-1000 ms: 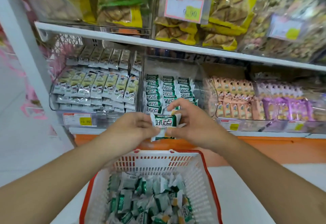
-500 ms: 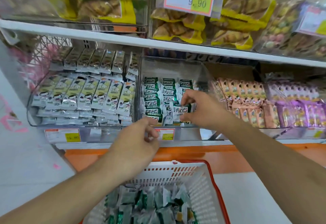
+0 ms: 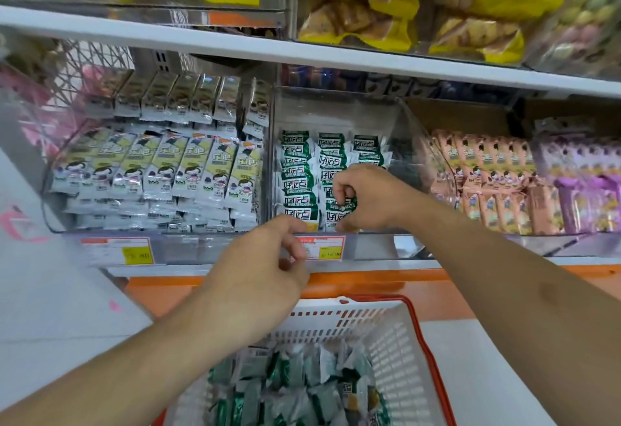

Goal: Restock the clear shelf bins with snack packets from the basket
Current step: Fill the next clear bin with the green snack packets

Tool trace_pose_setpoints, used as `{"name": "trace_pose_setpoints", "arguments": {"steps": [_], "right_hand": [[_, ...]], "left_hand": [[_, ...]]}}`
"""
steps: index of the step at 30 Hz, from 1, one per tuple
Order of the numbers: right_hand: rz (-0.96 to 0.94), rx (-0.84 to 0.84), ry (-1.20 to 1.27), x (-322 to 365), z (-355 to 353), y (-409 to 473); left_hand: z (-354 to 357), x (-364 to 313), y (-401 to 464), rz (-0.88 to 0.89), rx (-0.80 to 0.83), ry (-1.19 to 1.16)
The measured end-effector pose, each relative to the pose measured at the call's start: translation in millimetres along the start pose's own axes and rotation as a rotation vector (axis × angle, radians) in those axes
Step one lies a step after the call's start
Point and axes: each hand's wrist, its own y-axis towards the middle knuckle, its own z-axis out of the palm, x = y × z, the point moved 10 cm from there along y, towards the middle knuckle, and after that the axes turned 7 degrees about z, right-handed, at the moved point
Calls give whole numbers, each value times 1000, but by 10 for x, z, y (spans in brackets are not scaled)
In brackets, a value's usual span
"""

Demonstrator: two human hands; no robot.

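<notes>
On the far left of the shelf stands a clear bin (image 3: 161,229) filled with pale yellow-and-white packets (image 3: 188,170), lying in neat rows. Below it, on the shelf edge, is a price tag (image 3: 117,251).

The left hand (image 3: 258,267) hangs in front of the shelf edge, above the basket (image 3: 400,338). Its fingers are loosely curled and it holds nothing; the fingertips are near the second price tag (image 3: 322,248).

The middle bin (image 3: 396,116) holds green-and-white packets (image 3: 297,170) in columns, stacked flat. The right hand (image 3: 369,197) is inside this bin, at the front of the right column. Its fingers are curled around one green packet (image 3: 339,212), which it grasps and presses down onto the stack there.

To the right, other bins contain pink packets (image 3: 487,177) and purple packets (image 3: 584,190). Above, on the upper shelf, lie big yellow bags (image 3: 356,19).

The basket is white with a red rim and sits low, under both arms. In it lies a loose heap of more green snacks (image 3: 295,388), mixed in every direction.
</notes>
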Motion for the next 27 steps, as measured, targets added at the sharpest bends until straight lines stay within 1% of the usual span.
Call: {"name": "trace_pose_setpoints", "arguments": {"steps": [8,16,18,20,22,24,25,27], "right_hand": [[-6,-24,-59,-21,-16,-51],[64,-37,114,18,-304,-287],[46,-57,181,114,-438,-433],[-13,-63,257,248,-511,-613],[-82,-39,360,406,-467,-817],[-144,10,399,572,-259,-996],[-171,38,354,645,-77,-1058],[-204,136,190,766,413,-1163]], "left_hand": [[0,-41,-24,-7,6,20],[-41,-39,-81,-14,27,-15],[-72,-52,-142,-4,36,-15],[-140,-68,-218,-10,31,-1],[-228,-21,-302,-56,21,47],[-322,184,-394,-159,22,129],[-349,328,-446,-221,35,181],[-324,639,-531,-306,102,307]]}}
